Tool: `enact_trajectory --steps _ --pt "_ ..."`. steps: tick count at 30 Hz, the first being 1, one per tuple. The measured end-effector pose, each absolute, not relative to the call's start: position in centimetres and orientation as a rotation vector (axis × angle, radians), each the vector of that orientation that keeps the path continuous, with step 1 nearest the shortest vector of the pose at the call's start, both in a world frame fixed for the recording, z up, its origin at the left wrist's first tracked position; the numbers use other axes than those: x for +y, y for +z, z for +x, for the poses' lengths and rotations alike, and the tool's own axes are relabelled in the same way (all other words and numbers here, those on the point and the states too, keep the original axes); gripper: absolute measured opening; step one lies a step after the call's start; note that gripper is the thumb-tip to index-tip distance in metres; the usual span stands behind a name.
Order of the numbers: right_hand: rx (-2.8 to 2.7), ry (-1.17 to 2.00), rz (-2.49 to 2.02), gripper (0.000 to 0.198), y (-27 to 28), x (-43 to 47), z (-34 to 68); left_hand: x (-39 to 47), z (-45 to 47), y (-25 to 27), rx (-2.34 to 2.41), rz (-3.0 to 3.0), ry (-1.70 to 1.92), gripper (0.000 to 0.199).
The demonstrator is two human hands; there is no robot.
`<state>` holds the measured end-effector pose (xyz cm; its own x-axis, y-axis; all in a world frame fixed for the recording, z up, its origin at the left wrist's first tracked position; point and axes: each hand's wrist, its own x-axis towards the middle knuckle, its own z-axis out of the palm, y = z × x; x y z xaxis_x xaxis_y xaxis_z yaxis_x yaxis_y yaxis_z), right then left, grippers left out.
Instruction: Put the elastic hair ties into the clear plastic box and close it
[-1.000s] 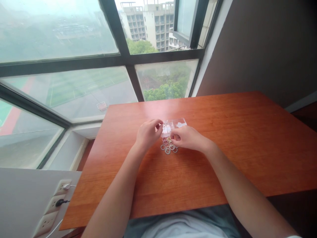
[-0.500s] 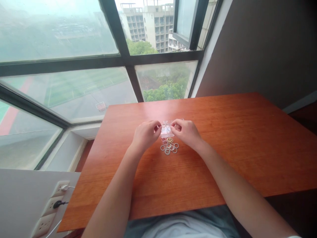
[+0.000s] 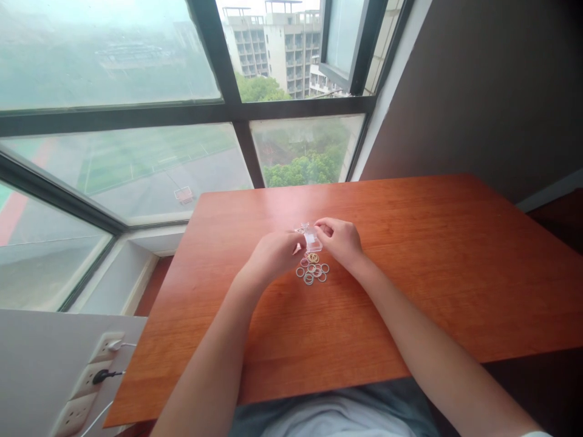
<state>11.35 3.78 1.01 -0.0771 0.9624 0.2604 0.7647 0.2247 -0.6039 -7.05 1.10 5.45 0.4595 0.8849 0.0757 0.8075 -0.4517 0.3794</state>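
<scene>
A small clear plastic box (image 3: 313, 245) lies on the wooden table between my hands. My left hand (image 3: 283, 250) is closed in a pinch at the box's near left side, above the pink rings (image 3: 305, 262); its fingertips are partly hidden, and I cannot make out what they hold. At the box's right side my right hand (image 3: 339, 238) has its fingers curled together, and whatever is in them is too small to tell. Just nearer to me lie yellow rings (image 3: 313, 258) and a loose cluster of several pale grey-green rings (image 3: 308, 278), some overlapping.
The reddish-brown table (image 3: 437, 261) stretches far to the right. Large dark-framed windows (image 3: 300, 109) stand along its back and left. Wall sockets with plugs (image 3: 98, 376) are low at the left, beside the table's edge.
My left hand has shifted right and toward me, from the box's left edge to above the pink rings. My right hand has stayed near the box. The dark ring beside its fingertips no longer shows.
</scene>
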Motion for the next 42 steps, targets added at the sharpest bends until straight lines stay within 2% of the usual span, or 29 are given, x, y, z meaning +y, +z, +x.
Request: enact_trajectory --steps 11,21,27,34,42 --pt "-1.900 0.443 -1.516 0.022 1.6 3.6 12.3 -0.5 -4.3 5.0 1.248 2.546 0.059 0.016" --pt "-1.927 0.429 -1.495 0.020 1.9 3.4 12.3 -0.5 -4.2 4.8 1.237 2.603 0.069 0.015" --pt "-1.940 0.444 -1.480 0.020 2.0 3.4 12.5 0.5 -5.1 4.8 1.403 2.471 0.280 0.011" --pt "-1.975 0.448 -1.491 0.019 2.3 3.3 12.5 3.5 -7.2 2.6 1.692 2.142 0.932 0.012" --pt "-2.190 0.485 -1.469 0.018 3.3 2.4 12.3 4.6 -7.1 1.0 1.724 2.155 0.969 0.013"
